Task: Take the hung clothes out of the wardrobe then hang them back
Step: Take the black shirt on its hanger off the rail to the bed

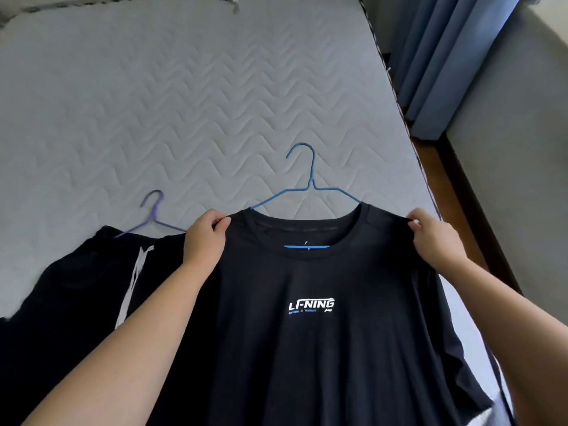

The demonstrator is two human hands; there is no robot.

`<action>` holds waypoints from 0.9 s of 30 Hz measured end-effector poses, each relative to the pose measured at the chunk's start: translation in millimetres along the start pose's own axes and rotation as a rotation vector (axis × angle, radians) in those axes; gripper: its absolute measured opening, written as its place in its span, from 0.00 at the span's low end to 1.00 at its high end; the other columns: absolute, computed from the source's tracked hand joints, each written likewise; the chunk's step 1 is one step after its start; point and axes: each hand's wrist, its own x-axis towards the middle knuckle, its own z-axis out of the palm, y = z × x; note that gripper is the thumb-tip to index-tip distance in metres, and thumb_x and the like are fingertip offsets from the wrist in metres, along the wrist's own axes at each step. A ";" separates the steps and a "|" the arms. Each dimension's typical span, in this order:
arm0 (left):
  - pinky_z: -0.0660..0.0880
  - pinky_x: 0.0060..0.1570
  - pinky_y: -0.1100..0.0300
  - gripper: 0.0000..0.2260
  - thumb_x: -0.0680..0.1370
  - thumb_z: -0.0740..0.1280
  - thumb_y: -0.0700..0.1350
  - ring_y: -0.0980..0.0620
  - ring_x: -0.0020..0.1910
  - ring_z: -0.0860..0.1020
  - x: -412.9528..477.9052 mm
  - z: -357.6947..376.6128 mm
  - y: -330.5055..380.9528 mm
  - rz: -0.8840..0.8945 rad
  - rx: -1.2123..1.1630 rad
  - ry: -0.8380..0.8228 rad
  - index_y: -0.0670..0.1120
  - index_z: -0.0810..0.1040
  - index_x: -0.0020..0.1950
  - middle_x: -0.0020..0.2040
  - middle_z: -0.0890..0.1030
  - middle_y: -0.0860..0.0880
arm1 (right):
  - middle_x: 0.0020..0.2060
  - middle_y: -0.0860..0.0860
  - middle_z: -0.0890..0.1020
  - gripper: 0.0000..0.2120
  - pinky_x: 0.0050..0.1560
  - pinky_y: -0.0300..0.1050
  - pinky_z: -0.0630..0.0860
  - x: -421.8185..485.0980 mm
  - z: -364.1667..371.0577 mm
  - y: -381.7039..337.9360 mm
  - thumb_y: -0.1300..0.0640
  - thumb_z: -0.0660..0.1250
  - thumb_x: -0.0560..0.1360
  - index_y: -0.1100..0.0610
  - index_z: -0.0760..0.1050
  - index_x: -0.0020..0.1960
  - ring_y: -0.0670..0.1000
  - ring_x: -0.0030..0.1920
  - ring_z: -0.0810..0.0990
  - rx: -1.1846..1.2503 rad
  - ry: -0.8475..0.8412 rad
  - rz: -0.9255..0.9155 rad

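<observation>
A black T-shirt point(310, 348) with a white chest logo lies spread on the bed, on a blue wire hanger point(310, 182) whose hook points away from me. My left hand point(204, 238) pinches the shirt's left shoulder. My right hand point(433, 238) pinches its right shoulder. To the left, a second black garment point(73, 290) with a white stripe lies flat on a purple hanger point(152, 210). No wardrobe shows in this view.
The grey quilted mattress point(184, 103) stretches away from me. Its right edge runs beside a strip of brown wooden floor point(455, 192). Blue curtains point(442, 56) hang at the far right next to a grey wall point(522, 133).
</observation>
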 end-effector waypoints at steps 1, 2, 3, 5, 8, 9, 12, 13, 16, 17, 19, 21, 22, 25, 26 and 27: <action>0.65 0.43 0.60 0.07 0.78 0.61 0.43 0.49 0.43 0.72 7.7 11.2 -3.8 -0.005 -0.006 -0.022 0.40 0.75 0.46 0.42 0.76 0.48 | 0.51 0.61 0.80 0.10 0.42 0.47 0.64 9.0 7.5 3.3 0.60 0.53 0.79 0.58 0.71 0.55 0.59 0.45 0.72 0.010 -0.001 0.014; 0.64 0.42 0.60 0.07 0.78 0.60 0.43 0.49 0.43 0.72 14.3 23.2 -9.8 -0.017 -0.009 -0.052 0.41 0.75 0.45 0.41 0.76 0.48 | 0.51 0.62 0.80 0.10 0.42 0.47 0.64 17.8 16.3 8.0 0.60 0.54 0.79 0.58 0.72 0.55 0.60 0.45 0.73 0.021 -0.013 0.031; 0.64 0.41 0.60 0.06 0.78 0.60 0.43 0.49 0.43 0.73 19.3 35.1 -16.9 -0.034 -0.002 -0.086 0.42 0.74 0.44 0.41 0.76 0.49 | 0.51 0.63 0.80 0.10 0.43 0.47 0.64 25.5 25.9 13.0 0.61 0.54 0.79 0.59 0.72 0.55 0.61 0.47 0.74 0.033 -0.035 0.052; 0.65 0.38 0.59 0.07 0.79 0.59 0.44 0.47 0.43 0.74 25.7 58.1 -33.9 -0.087 0.052 -0.157 0.43 0.72 0.44 0.39 0.75 0.49 | 0.52 0.63 0.80 0.10 0.45 0.47 0.65 36.9 45.6 23.8 0.61 0.55 0.78 0.59 0.73 0.55 0.62 0.52 0.75 0.052 -0.093 0.091; 0.68 0.41 0.55 0.11 0.80 0.56 0.46 0.41 0.47 0.76 28.3 88.2 -56.7 -0.098 0.266 -0.182 0.41 0.74 0.48 0.45 0.78 0.43 | 0.53 0.59 0.80 0.10 0.47 0.45 0.65 44.6 66.5 38.7 0.59 0.57 0.78 0.58 0.73 0.56 0.61 0.54 0.76 0.091 -0.156 0.116; 0.68 0.42 0.53 0.12 0.80 0.55 0.45 0.40 0.47 0.76 28.2 95.0 -60.8 -0.076 0.332 -0.151 0.40 0.74 0.50 0.47 0.78 0.41 | 0.52 0.57 0.80 0.09 0.48 0.45 0.65 46.8 68.0 41.9 0.58 0.58 0.78 0.58 0.73 0.55 0.61 0.54 0.76 0.108 -0.158 0.127; 0.67 0.42 0.51 0.12 0.80 0.55 0.45 0.39 0.47 0.75 27.2 104.1 -64.4 -0.035 0.379 -0.061 0.39 0.75 0.49 0.49 0.78 0.40 | 0.43 0.53 0.78 0.06 0.46 0.46 0.66 55.8 65.5 48.0 0.54 0.61 0.76 0.56 0.73 0.49 0.60 0.50 0.76 0.165 -0.151 0.145; 0.66 0.42 0.51 0.12 0.80 0.56 0.44 0.39 0.47 0.75 27.3 104.4 -64.9 -0.029 0.380 -0.055 0.38 0.75 0.49 0.48 0.78 0.40 | 0.40 0.52 0.77 0.05 0.45 0.45 0.66 57.4 64.7 47.7 0.53 0.62 0.76 0.55 0.72 0.48 0.59 0.47 0.76 0.156 -0.148 0.145; 0.67 0.42 0.51 0.12 0.80 0.56 0.44 0.40 0.46 0.76 27.7 104.3 -65.3 -0.034 0.383 -0.058 0.39 0.75 0.48 0.48 0.78 0.40 | 0.42 0.50 0.75 0.06 0.44 0.45 0.65 55.3 67.5 45.0 0.51 0.61 0.76 0.54 0.70 0.47 0.56 0.44 0.74 0.085 -0.095 0.148; 0.68 0.42 0.50 0.12 0.80 0.56 0.44 0.40 0.47 0.76 27.3 104.0 -64.4 -0.043 0.384 -0.063 0.38 0.75 0.48 0.48 0.78 0.40 | 0.43 0.50 0.75 0.06 0.44 0.45 0.65 53.2 68.2 43.6 0.51 0.61 0.77 0.54 0.69 0.46 0.56 0.45 0.74 0.068 -0.081 0.148; 0.68 0.43 0.50 0.12 0.80 0.56 0.44 0.39 0.47 0.75 27.1 101.8 -61.2 -0.059 0.383 -0.079 0.38 0.75 0.48 0.48 0.78 0.39 | 0.43 0.50 0.75 0.07 0.43 0.45 0.65 50.5 67.6 40.6 0.50 0.59 0.77 0.54 0.67 0.47 0.58 0.47 0.77 0.031 -0.088 0.135; 0.68 0.44 0.50 0.12 0.80 0.55 0.44 0.39 0.48 0.75 29.2 97.8 -58.5 -0.086 0.385 -0.149 0.38 0.74 0.49 0.50 0.78 0.39 | 0.45 0.53 0.77 0.08 0.43 0.46 0.66 49.6 66.6 39.2 0.50 0.58 0.77 0.54 0.66 0.49 0.59 0.47 0.76 0.021 -0.137 0.134; 0.69 0.45 0.51 0.13 0.80 0.54 0.45 0.40 0.48 0.75 30.1 93.9 -55.8 -0.111 0.369 -0.200 0.38 0.74 0.51 0.51 0.77 0.39 | 0.48 0.54 0.77 0.09 0.45 0.46 0.66 46.9 64.6 38.3 0.50 0.58 0.77 0.55 0.67 0.51 0.57 0.47 0.75 0.062 -0.168 0.148; 0.70 0.53 0.51 0.13 0.80 0.55 0.46 0.42 0.55 0.74 24.0 78.1 -44.6 -0.217 0.225 -0.334 0.41 0.72 0.58 0.58 0.75 0.42 | 0.62 0.56 0.73 0.18 0.57 0.48 0.68 27.8 57.6 38.8 0.52 0.60 0.77 0.56 0.65 0.64 0.56 0.59 0.73 0.342 -0.232 0.200; 0.70 0.56 0.50 0.14 0.80 0.56 0.47 0.43 0.59 0.72 18.0 71.0 -40.7 -0.215 0.232 -0.344 0.43 0.70 0.62 0.61 0.74 0.43 | 0.65 0.57 0.71 0.22 0.61 0.48 0.67 18.2 54.2 38.5 0.53 0.61 0.77 0.57 0.62 0.68 0.56 0.64 0.71 0.414 -0.233 0.217; 0.69 0.58 0.49 0.16 0.79 0.57 0.47 0.43 0.61 0.71 10.3 63.1 -37.0 -0.179 0.289 -0.328 0.43 0.68 0.65 0.64 0.72 0.43 | 0.68 0.57 0.68 0.25 0.65 0.48 0.65 7.3 50.1 38.6 0.54 0.62 0.76 0.59 0.60 0.70 0.56 0.67 0.68 0.440 -0.226 0.229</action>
